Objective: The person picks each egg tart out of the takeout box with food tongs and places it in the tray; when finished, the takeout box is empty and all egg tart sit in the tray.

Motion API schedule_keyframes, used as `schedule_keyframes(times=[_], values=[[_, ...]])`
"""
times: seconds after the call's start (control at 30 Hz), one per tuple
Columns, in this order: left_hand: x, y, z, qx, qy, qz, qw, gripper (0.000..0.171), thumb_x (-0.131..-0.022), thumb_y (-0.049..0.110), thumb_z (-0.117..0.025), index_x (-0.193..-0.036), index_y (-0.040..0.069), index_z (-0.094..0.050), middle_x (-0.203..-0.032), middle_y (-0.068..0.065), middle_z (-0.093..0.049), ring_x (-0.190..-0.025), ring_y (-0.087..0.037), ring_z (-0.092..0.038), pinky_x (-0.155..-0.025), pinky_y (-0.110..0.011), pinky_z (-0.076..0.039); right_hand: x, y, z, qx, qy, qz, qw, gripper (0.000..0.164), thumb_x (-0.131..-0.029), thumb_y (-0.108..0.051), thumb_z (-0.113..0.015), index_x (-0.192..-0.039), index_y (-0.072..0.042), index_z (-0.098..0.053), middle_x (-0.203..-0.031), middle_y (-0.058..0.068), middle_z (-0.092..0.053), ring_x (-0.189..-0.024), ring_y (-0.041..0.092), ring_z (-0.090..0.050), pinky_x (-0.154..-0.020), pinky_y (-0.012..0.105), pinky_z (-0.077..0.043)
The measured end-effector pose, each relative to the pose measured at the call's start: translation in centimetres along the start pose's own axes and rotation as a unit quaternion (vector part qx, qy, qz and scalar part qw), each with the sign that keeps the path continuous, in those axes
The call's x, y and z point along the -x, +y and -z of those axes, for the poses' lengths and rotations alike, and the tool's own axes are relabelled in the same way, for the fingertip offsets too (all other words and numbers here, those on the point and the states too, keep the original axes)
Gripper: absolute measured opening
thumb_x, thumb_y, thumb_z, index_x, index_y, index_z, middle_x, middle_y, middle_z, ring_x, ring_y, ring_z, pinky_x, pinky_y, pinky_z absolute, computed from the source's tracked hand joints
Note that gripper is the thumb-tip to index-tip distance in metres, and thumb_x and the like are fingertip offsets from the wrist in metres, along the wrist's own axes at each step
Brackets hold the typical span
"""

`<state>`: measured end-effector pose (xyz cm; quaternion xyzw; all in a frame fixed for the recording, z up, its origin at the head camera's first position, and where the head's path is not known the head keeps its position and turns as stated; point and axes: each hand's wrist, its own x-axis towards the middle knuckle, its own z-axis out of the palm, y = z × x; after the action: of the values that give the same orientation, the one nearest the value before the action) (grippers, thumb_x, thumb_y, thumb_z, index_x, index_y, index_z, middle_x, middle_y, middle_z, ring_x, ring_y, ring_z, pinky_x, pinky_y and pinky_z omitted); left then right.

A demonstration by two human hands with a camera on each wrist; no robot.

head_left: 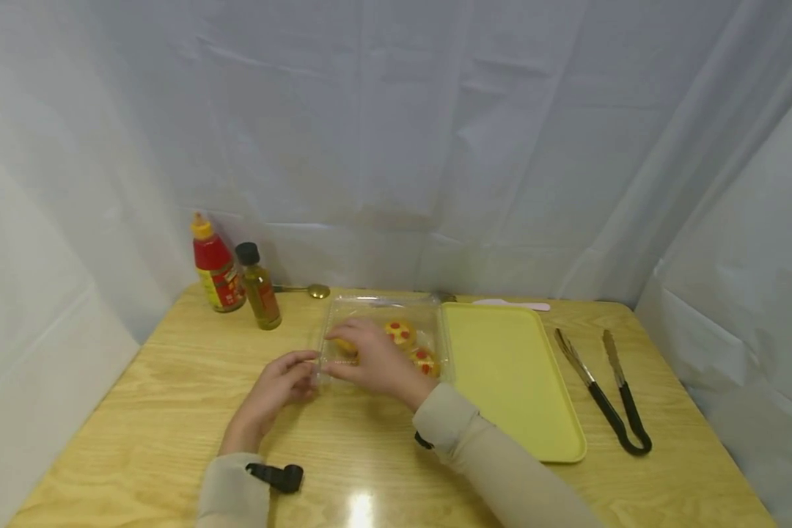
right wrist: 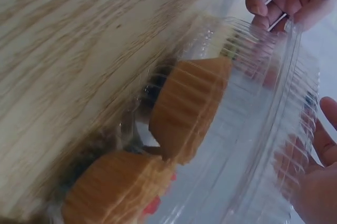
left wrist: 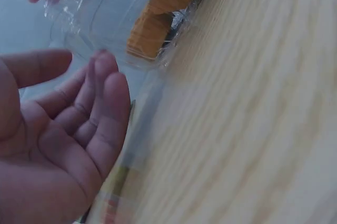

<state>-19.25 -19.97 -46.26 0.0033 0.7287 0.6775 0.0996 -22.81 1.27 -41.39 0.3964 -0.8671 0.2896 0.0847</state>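
Observation:
A clear plastic clamshell container [head_left: 381,298] with a ridged lid sits mid-table. Through it show several small pizza-like pastries [head_left: 399,333], yellow with red spots on top and tan on their sides [right wrist: 189,108]. Over the container's left part lies my right hand [head_left: 369,356], thumb at the front left and fingers lightly bent across the lid. My left hand [head_left: 277,389] is at the front left corner, its fingertips close to the rim. The left wrist view shows that palm [left wrist: 68,139] with relaxed fingers and nothing in them. Whether those fingertips touch the plastic, I cannot tell.
A yellow tray [head_left: 515,381] lies right of the container, with metal tongs [head_left: 603,392] beyond it. At the back left stand a red sauce bottle [head_left: 216,268] and an oil bottle [head_left: 260,293]. A spoon [head_left: 317,291] and a pale plastic utensil [head_left: 511,303] lie along the back edge.

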Motion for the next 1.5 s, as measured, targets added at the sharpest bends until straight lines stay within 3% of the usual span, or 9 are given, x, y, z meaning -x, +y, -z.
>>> schedule_keyframes(times=[0.27,0.43,0.57,0.9,1.5], values=[[-0.1,-1.0,0.4,0.042,-0.045,-0.014,0.9980,0.046,-0.105,0.017,-0.050,-0.143,-0.006,-0.040,-0.109,-0.008,-0.061,-0.099,-0.024,-0.061,-0.086,-0.037,-0.053,-0.5,-0.2,-0.7,0.052,-0.032,-0.026,0.998,0.050,-0.088,-0.042,-0.074,-0.128,-0.015,-0.064,-0.134,0.001,-0.056,-0.126,0.018,-0.049,-0.108,0.035,-0.036],[0.2,-1.7,1.1,0.088,-0.093,-0.018,0.9916,0.054,-0.103,0.015,-0.054,-0.148,-0.004,-0.032,-0.109,-0.008,-0.062,-0.100,-0.023,-0.062,-0.089,-0.037,-0.053,-0.5,-0.7,-0.6,0.067,-0.066,-0.057,0.994,0.057,-0.086,-0.046,-0.075,-0.134,-0.019,-0.061,-0.143,0.002,-0.050,-0.133,0.020,-0.043,-0.111,0.042,-0.032],[0.2,-2.0,1.3,0.114,-0.117,-0.030,0.9861,0.058,-0.101,0.010,-0.055,-0.149,-0.005,-0.027,-0.113,-0.008,-0.061,-0.101,-0.021,-0.063,-0.092,-0.037,-0.051,-0.5,-0.9,-0.8,0.092,-0.075,-0.055,0.991,0.063,-0.082,-0.052,-0.076,-0.136,-0.022,-0.059,-0.144,0.001,-0.049,-0.133,0.020,-0.042,-0.110,0.046,-0.033],[0.0,-2.6,1.5,0.161,-0.130,-0.041,0.9775,0.058,-0.099,0.000,-0.055,-0.148,-0.009,-0.025,-0.114,-0.008,-0.059,-0.103,-0.019,-0.064,-0.095,-0.035,-0.049,-0.2,-1.0,-1.2,0.142,-0.082,-0.044,0.985,0.069,-0.079,-0.052,-0.079,-0.138,-0.026,-0.056,-0.147,0.000,-0.044,-0.135,0.021,-0.040,-0.108,0.048,-0.035],[-0.3,-3.1,1.5,0.163,-0.129,-0.054,0.9767,0.049,-0.099,0.001,-0.055,-0.144,-0.002,-0.036,-0.107,-0.004,-0.064,-0.099,-0.017,-0.065,-0.091,-0.033,-0.051,0.0,-1.1,-1.3,0.154,-0.029,-0.007,0.988,0.059,-0.078,-0.048,-0.082,-0.129,-0.022,-0.066,-0.141,0.004,-0.055,-0.126,0.024,-0.053,-0.104,0.046,-0.041]])
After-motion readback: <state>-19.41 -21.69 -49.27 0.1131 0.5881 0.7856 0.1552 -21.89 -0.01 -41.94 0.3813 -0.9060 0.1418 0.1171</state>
